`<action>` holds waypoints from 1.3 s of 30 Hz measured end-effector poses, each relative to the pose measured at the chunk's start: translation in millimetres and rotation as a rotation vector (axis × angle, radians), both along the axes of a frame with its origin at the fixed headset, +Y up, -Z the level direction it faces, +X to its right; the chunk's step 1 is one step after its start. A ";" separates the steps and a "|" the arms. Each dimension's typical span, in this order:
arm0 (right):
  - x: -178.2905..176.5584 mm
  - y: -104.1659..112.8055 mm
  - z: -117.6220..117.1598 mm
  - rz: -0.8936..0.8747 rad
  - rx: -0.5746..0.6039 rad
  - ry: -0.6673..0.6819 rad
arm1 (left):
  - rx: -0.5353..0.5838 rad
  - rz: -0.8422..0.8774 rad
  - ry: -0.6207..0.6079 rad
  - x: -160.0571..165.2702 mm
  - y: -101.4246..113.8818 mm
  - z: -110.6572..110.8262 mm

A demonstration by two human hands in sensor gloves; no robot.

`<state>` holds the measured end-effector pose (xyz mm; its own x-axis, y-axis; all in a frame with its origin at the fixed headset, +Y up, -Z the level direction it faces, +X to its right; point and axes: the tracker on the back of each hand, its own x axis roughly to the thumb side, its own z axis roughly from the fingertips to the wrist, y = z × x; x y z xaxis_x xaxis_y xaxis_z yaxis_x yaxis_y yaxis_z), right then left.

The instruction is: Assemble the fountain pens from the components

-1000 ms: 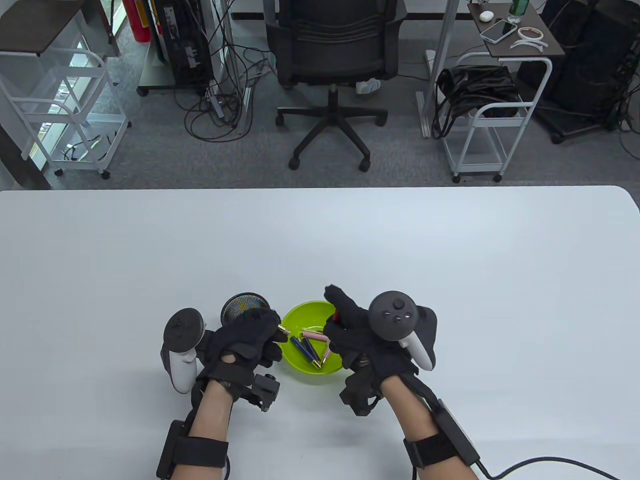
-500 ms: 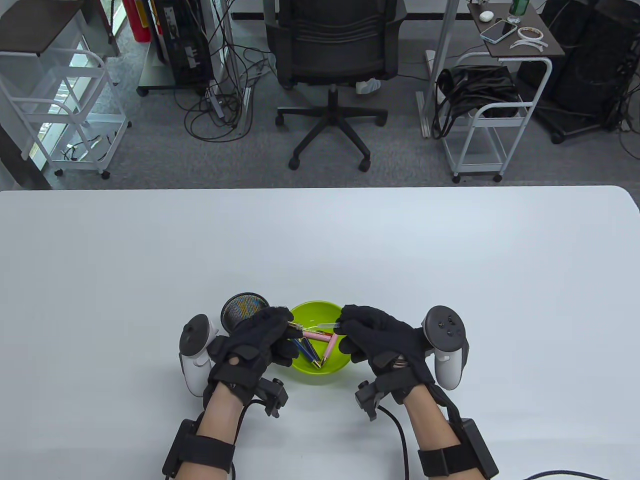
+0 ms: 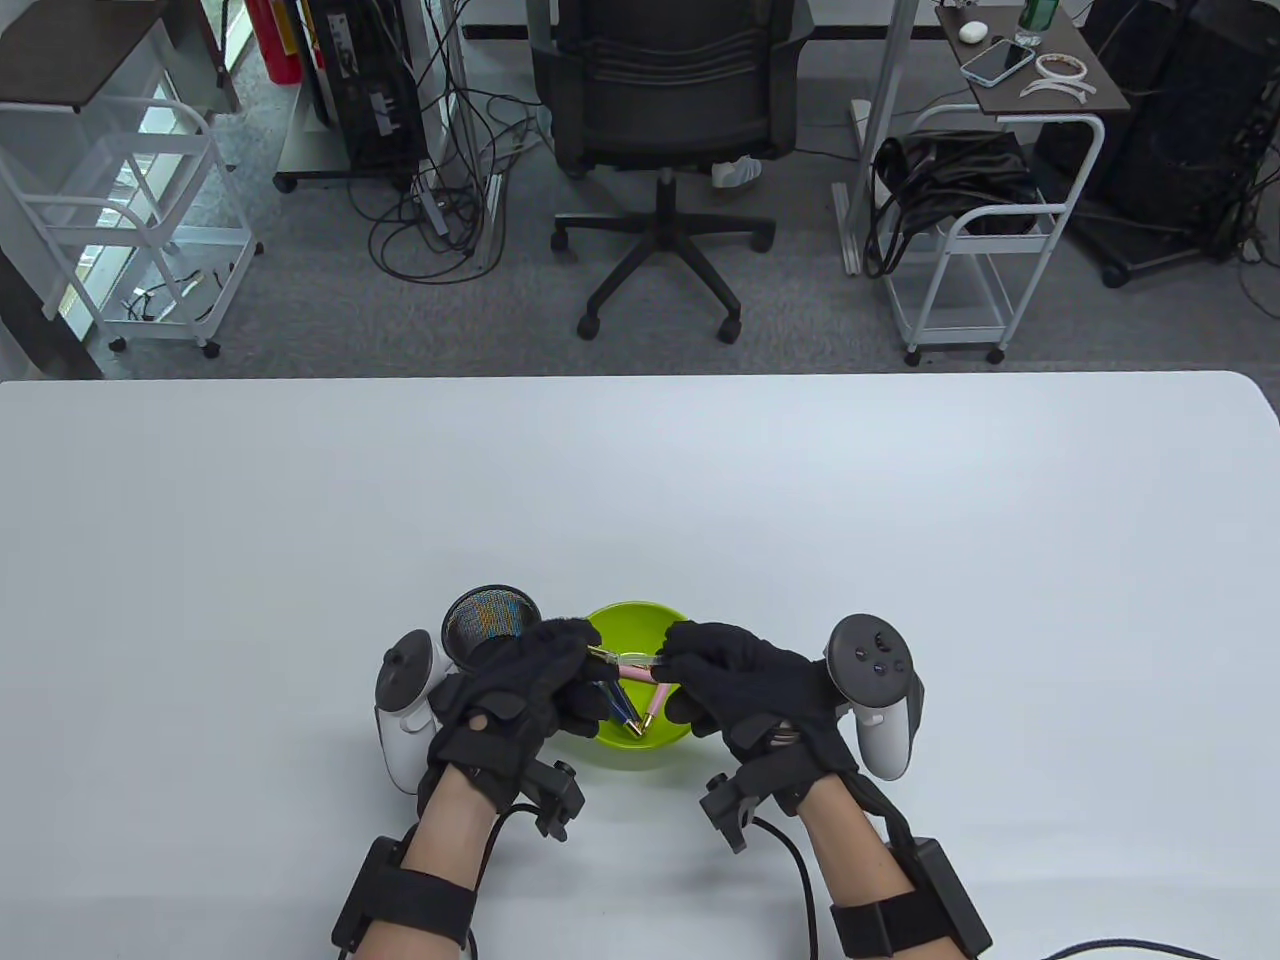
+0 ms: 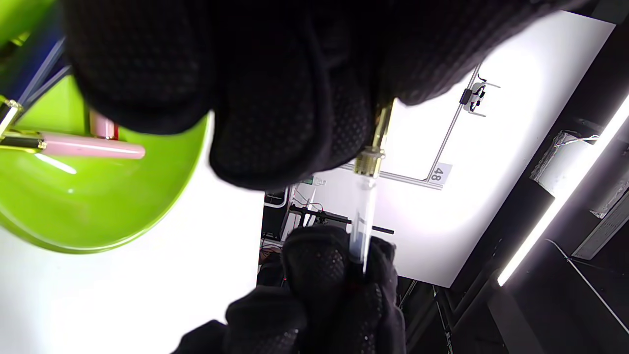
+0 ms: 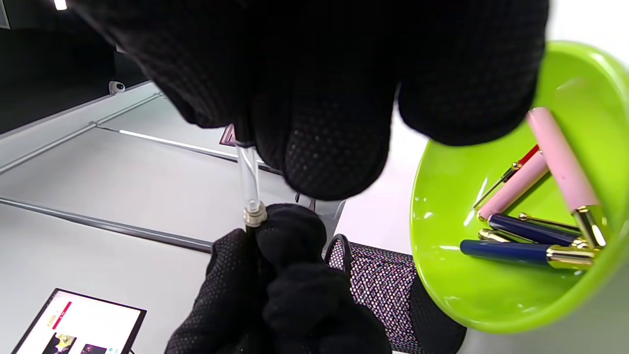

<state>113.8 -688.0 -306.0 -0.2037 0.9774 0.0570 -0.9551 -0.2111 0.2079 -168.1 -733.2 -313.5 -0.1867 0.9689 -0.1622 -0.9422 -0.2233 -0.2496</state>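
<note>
Left hand: the left hand [image 3: 525, 680] is at the near edge of the table [image 3: 900, 520], left of the bowl; its fingertips [image 4: 275, 142] close on the gold nib section [image 4: 376, 142], so it is gripping this part.
Right hand: the right hand [image 3: 745, 680] is beside it, right of the bowl; its fingertips [image 5: 334, 157] pinch the far end of the clear ink cartridge [image 5: 249, 177], so it is also gripping.
Pen parts in the hands: the clear ink cartridge and the gold nib section lie in one line between the two hands, above the near-left part of the bowl; the cartridge end meets the metal collar of the nib section. If it is fully pushed in, I cannot tell.
Trackers: a tracker sits at the outer side of each hand, the left tracker [image 3: 405, 700] and the right tracker [image 3: 875, 690].
Green bowl: the green bowl [image 3: 650, 745] stands on the table between and just under the hands.
Parts in the bowl: pink barrels [image 5: 560, 157] and dark blue barrels [image 5: 511, 250] with gold rings lie together on its bottom, touching each other.
Mesh cup: the black mesh cup [image 3: 488, 618] stands just beyond the left hand, beside the bowl.
Behind the table: an office chair [image 3: 665, 150] stands on the grey floor.
</note>
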 end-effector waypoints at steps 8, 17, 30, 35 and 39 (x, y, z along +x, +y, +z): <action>-4.1 0.1 1.0 0.041 0.004 -0.005 | -0.001 0.009 0.007 2.5 0.5 1.1; -11.5 3.0 3.8 0.165 0.038 0.008 | 0.031 -0.051 0.018 0.3 2.8 0.5; -17.7 1.0 3.8 0.225 0.021 0.011 | 0.070 -0.122 0.037 -2.0 7.0 0.7; -19.9 2.2 3.1 0.191 0.017 0.047 | 0.100 -0.120 0.017 -0.3 9.1 0.0; -20.8 7.1 5.7 0.261 0.038 0.065 | 0.144 -0.178 0.032 -8.0 14.0 -3.0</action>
